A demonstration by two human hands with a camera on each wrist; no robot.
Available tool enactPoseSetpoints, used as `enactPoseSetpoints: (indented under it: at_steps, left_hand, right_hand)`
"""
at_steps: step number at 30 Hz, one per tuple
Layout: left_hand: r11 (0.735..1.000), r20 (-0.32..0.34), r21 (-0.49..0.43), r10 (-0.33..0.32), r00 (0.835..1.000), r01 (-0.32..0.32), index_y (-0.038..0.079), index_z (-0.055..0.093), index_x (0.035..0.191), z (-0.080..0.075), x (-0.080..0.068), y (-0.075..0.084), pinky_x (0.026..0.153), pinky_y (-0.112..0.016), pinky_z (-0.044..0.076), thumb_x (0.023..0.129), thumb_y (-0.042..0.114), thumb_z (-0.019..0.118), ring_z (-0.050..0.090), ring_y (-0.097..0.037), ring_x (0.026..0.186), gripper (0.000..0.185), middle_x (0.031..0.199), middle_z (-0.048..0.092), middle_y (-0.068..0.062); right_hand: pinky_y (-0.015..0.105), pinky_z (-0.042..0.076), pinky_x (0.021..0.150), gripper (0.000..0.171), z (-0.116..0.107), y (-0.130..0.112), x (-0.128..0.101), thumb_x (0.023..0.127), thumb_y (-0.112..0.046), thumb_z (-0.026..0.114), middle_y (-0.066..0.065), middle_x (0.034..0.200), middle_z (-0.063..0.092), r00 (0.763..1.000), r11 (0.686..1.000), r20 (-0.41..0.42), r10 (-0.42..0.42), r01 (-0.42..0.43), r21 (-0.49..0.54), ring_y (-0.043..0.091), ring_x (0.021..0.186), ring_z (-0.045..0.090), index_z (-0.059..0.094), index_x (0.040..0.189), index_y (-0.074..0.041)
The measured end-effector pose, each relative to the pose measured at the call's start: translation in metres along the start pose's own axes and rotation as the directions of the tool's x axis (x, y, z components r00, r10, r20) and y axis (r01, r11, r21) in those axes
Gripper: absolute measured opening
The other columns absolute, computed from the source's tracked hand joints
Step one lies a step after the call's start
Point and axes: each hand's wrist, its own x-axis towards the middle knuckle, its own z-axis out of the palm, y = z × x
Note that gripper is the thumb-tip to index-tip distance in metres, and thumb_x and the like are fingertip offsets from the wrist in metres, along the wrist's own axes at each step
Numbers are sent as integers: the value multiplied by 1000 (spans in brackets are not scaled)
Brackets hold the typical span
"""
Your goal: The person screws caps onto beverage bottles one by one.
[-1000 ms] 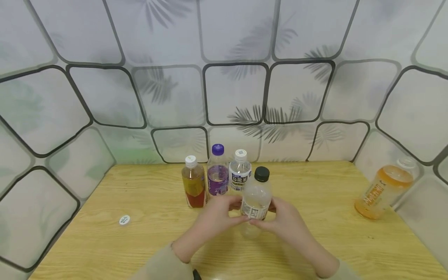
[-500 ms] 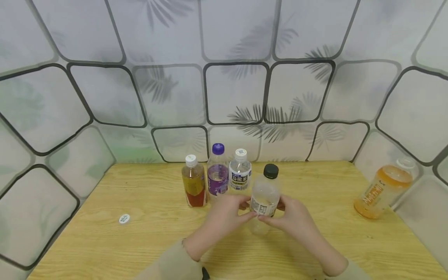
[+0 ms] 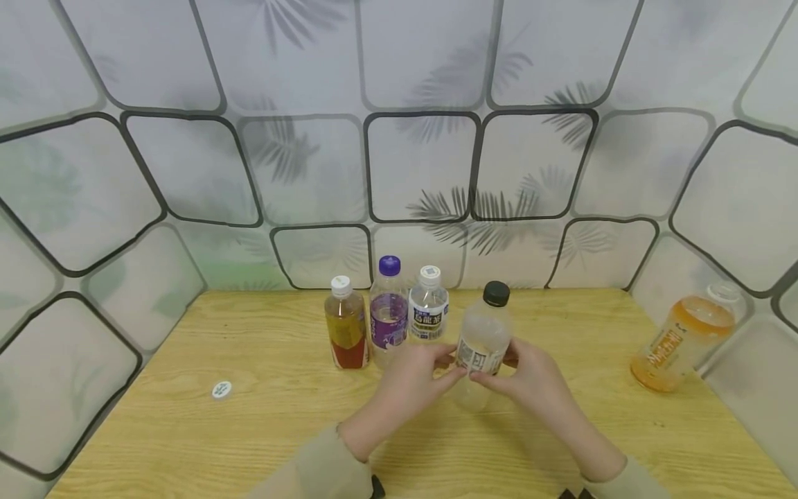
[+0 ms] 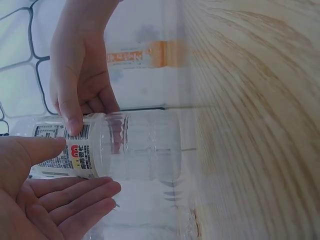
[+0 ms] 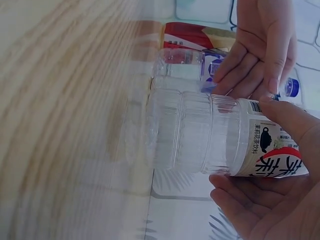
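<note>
With both my left hand [image 3: 416, 378] and right hand [image 3: 528, 374] clasping the clear bottle [image 3: 481, 341], I'd keep it upright, lowering it gently beside the row of bottles [image 3: 388, 315] on the counter [image 3: 187, 430].

A light wooden table [image 3: 249, 430] is sitting in front of a patterned wall. Three bottles are standing close together near the back edge — a bottle with a white cap and amber drink [image 3: 346, 324], a purple bottle with a purple cap [image 3: 388, 310], and a clear bottle with a white cap [image 3: 427, 306]. A small white cap [image 3: 221, 389] is lying flat by itself toward the left side, well apart from the bottles. Far on the right, an orange drink bottle [image 3: 684, 338] is leaning tilted near the table's edge — against the wall.
</note>
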Motion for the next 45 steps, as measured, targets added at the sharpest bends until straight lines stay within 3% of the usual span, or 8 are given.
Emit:
enactPoseSetpoints:
  at_steps: [12, 23, 30, 37, 42, 45]
  left_hand:
    - [995, 8, -60, -75, 997, 76, 10, 67, 141, 6, 7, 5, 90, -35, 64, 99, 32, 76, 78, -26, 109, 48, 124, 79, -10]
    - [991, -79, 111, -63, 995, 72, 12, 73, 128, 19, 17, 13, 80, -30, 64, 99, 32, 77, 79, -20, 97, 35, 112, 82, -5]
    - [992, -37, 45, -118, 992, 119, 3, 62, 145, 23, 17, 13, 79, -30, 65, 101, 32, 74, 79, -25, 100, 54, 119, 80, -13]
    - [991, -15, 35, -130, 991, 131, 0, 56, 150, 24, 15, 11, 78, -29, 65, 101, 34, 74, 78, -23, 89, 63, 125, 77, -18]
    - [987, -2, 45, -156, 988, 156, -2, 54, 151, 24, 14, 11, 84, -34, 66, 101, 36, 73, 79, -29, 102, 65, 132, 74, -20]
    - [986, 2, 47, -162, 987, 162, -2, 54, 151, 24, 13, 10, 83, -33, 66, 101, 37, 73, 79, -28, 102, 66, 133, 74, -19]
  right_hand:
    - [58, 60, 98, 60, -6, 4, 16, 83, -30, 93, 26, 117, 77, 999, 998, -32, -28, 26, -51, 44, 110, 75, 68, 126, 3]
    - [57, 61, 97, 59, -8, 11, 27, 86, -31, 91, 28, 124, 75, 999, 998, -20, -27, 26, -58, 45, 112, 75, 67, 128, 2]
    - [58, 61, 96, 55, -5, 17, 36, 86, -31, 91, 26, 122, 76, 1000, 998, -19, -14, 13, -54, 44, 111, 75, 69, 124, 2]
    - [55, 62, 95, 54, 1, 22, 43, 85, -29, 91, 26, 122, 76, 1000, 1000, -9, -20, 20, -20, 43, 110, 75, 70, 123, 3]
    - [56, 61, 96, 55, 3, 23, 45, 85, -28, 91, 27, 124, 75, 1000, 1000, -5, -25, 25, -5, 44, 112, 74, 69, 124, 4]
    - [57, 61, 97, 55, 4, 23, 45, 86, -28, 91, 27, 125, 75, 1000, 1000, -4, -28, 28, -7, 45, 113, 74, 69, 125, 3]
